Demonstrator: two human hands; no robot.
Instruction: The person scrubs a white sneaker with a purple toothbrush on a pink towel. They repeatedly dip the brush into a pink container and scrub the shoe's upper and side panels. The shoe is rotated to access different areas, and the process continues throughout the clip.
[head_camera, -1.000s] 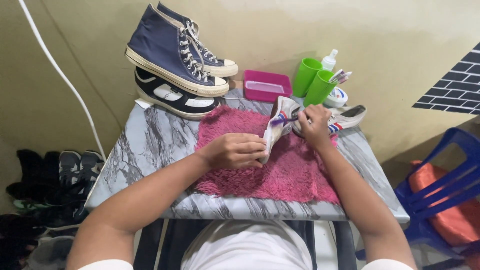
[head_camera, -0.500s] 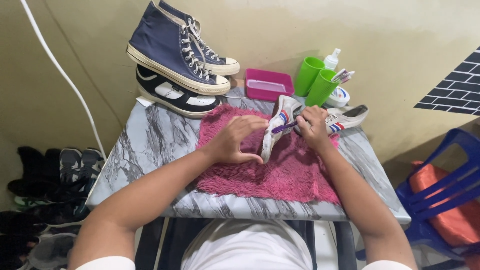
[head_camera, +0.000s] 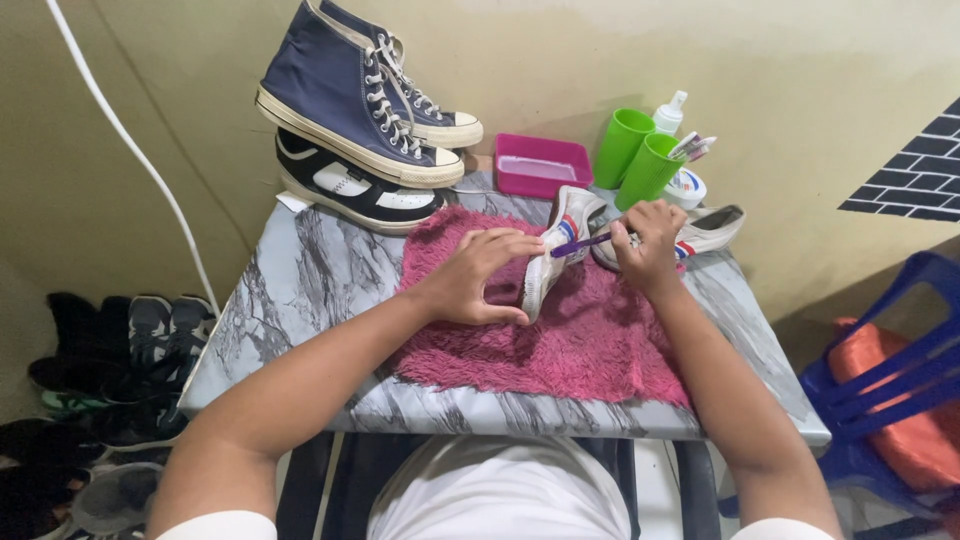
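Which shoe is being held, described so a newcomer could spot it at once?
On the marble-patterned table lies a pink fuzzy mat. Over it, the left hand holds a white shoe on edge. Unlike the stacked navy high-tops, it is low and white, with red and blue stripes.

Both bare forearms reach forward from the bottom corners of the view and converge toward the middle. The left hand (head_camera: 478, 280) lies palm down, wrist slightly bent, its fingers (head_camera: 515, 243) spread and curled over what it steadies, the thumb tucked low on the near side. The right hand (head_camera: 648, 243) sits a little farther out and to the right, knuckles up, its grip closed into a loose fist with the fingers pinched together toward the left hand. The two hands are near each other but not touching. Short white sleeves show at both upper arms.
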